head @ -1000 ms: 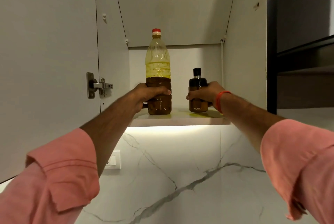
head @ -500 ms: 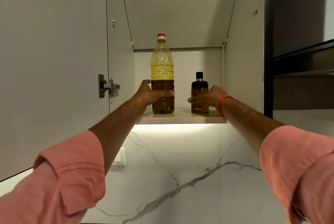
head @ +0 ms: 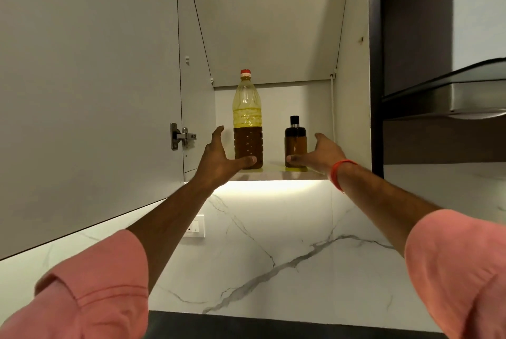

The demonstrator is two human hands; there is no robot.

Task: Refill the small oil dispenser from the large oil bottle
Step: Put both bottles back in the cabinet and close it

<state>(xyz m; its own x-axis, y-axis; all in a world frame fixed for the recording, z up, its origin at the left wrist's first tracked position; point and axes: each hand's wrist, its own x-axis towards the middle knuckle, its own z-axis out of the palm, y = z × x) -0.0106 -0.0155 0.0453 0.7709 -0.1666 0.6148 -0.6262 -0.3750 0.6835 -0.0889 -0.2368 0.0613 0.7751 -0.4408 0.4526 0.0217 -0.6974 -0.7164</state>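
White open wall cabinet (head: 273, 37), one shelf (head: 273, 174). On it stand one tall clear plastic oil bottle (head: 247, 125) and one small amber dispenser (head: 295, 144). Left hand (head: 219, 158) and right hand (head: 319, 151) spread wide, holding nothing.

No words, numbers or signs can be read here. The large oil bottle (head: 247, 119) has a clear band round its middle with raised marks, but they are too blurry to make out. The small oil dispenser (head: 295, 144) shows no letters on its brown side. The hinge (head: 182, 136) on the cupboard door has tiny marks that are too small to read.
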